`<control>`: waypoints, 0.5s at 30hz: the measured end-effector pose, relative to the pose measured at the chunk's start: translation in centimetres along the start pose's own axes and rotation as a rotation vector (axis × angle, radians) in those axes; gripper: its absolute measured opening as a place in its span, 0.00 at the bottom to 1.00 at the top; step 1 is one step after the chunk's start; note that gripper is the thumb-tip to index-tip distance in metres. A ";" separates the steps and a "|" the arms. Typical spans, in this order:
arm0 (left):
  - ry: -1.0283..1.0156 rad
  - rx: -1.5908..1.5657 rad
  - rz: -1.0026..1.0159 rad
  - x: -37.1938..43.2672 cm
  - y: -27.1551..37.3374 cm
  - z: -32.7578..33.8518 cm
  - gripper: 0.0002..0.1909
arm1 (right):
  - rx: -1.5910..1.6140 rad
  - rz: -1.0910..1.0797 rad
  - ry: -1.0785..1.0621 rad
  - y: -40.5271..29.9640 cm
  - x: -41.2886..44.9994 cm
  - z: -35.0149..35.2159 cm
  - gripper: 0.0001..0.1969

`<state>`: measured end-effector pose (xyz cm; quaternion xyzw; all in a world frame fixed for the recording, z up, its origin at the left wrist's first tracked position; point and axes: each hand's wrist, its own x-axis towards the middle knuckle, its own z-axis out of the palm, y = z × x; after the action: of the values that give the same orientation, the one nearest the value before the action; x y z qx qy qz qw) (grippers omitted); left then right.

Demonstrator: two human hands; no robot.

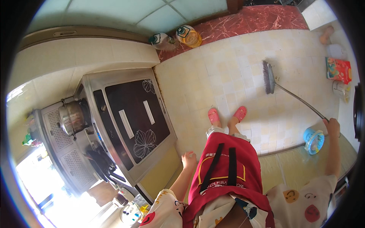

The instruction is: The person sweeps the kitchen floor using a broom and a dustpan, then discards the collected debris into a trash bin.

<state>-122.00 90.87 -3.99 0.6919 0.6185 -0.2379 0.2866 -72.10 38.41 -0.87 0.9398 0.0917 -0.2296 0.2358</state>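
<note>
My right hand (332,127) grips the upper part of a broom's metal handle (302,100), out to my right. At the handle's far end the broom head (269,77), with grey-purple bristles, rests on the tiled floor (231,68). Small dark crumbs (277,78) lie beside the head. My left hand (189,159) hangs at my side by the red apron (228,162), holding nothing, its fingers loosely bent and apart. Below me, my feet stand on the floor in pink slippers (213,115).
On the left stands a stove unit (134,114) with a steel pot (71,118) on top. Two large oil bottles (189,36) are on the red marble sill (256,20). A blue bin (313,140) sits near my right arm. Along the right wall is a red bag (338,70).
</note>
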 end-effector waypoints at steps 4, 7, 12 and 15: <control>0.054 -0.036 -0.018 -0.4 -2.8 1.0 0.16 | 0.078 -0.114 0.056 -2.0 1.8 -3.0 0.29; -0.132 0.132 -0.133 0.0 -5.6 3.2 0.18 | 0.267 -0.155 0.001 -12.0 3.3 -6.0 0.30; -0.361 0.217 -0.273 0.7 -7.1 4.4 0.21 | 0.354 -0.130 -0.286 -30.5 6.8 -10.7 0.30; -0.365 0.155 -0.171 2.0 -2.8 2.0 0.18 | 0.338 -0.069 -0.380 -32.5 9.5 -8.4 0.33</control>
<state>-124.52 91.10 -7.11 0.6024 0.5925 -0.4297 0.3186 -69.64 71.42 -11.85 0.9023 0.0383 -0.4219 0.0801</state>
